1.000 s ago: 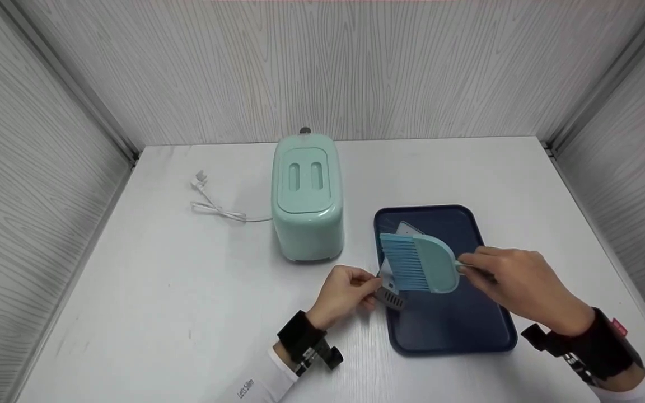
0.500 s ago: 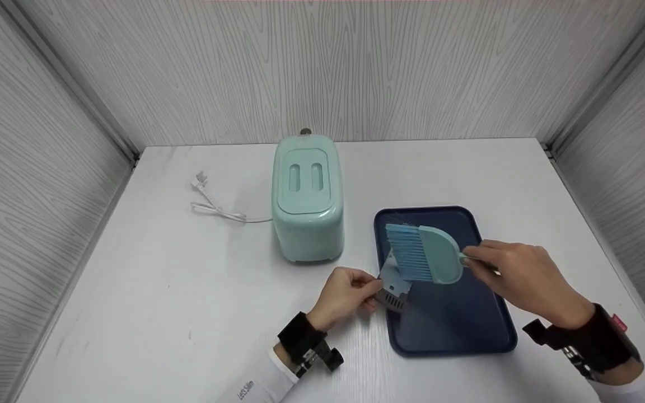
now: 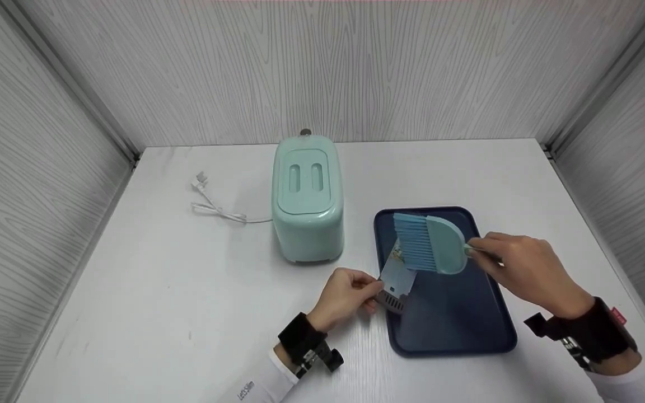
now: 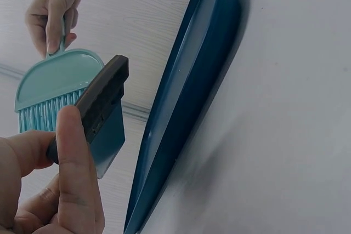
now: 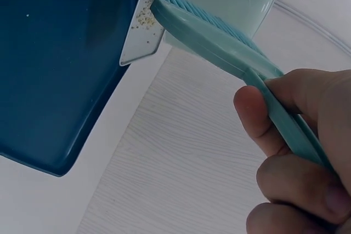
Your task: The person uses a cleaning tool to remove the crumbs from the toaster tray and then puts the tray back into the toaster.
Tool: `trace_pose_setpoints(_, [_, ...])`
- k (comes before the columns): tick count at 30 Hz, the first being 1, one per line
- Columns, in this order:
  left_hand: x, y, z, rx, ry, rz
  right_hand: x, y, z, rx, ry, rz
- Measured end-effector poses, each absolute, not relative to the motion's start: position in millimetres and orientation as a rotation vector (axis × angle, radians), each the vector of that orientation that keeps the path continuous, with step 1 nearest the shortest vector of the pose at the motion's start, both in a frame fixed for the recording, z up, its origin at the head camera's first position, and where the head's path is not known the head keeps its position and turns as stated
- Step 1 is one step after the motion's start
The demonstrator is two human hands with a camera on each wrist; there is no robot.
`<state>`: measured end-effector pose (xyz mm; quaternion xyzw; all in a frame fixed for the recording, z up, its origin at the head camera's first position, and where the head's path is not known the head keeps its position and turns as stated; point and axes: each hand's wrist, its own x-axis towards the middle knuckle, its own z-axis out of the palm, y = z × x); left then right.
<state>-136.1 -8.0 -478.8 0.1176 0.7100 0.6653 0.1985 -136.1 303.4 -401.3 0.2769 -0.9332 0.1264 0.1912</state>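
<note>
My left hand [image 3: 347,294] pinches the dark grey, slotted end of a toaster crumb tray [image 3: 398,278], a thin metal plate tilted over the navy serving tray [image 3: 457,324]. Small yellowish crumbs [image 5: 145,19] lie on the metal, seen in the right wrist view. With curled fingers my right hand [image 3: 527,271] grips the handle of a mint hand brush [image 3: 448,246]. Its blue bristles [image 3: 415,242] reach over the far part of the crumb tray and partly hide it in the head view. In the left wrist view the grey end [image 4: 104,94] sits between thumb and fingers.
A mint toaster [image 3: 307,224] with its lid on stands left of the serving tray. Its white cord [image 3: 221,212] and plug [image 3: 199,180] lie further left on the white table [image 3: 149,291]. Grey wood-patterned walls [image 3: 322,67] close in the back and sides.
The right hand and brush have moved away from me and slightly right, baring more of the crumb tray. At first the bristles covered its near part. The left hand has hardly moved.
</note>
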Motion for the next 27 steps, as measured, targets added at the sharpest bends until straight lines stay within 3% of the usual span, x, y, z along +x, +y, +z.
trace_pose_setpoints(12, [-134,-7,-476,0.36,2.013,1.85,-139,315,-395,0.754,-2.598,0.393])
trace_pose_setpoints(27, [-133,-5,-479,0.324,2.024,1.842,-116,313,-380,0.816,-2.573,0.393])
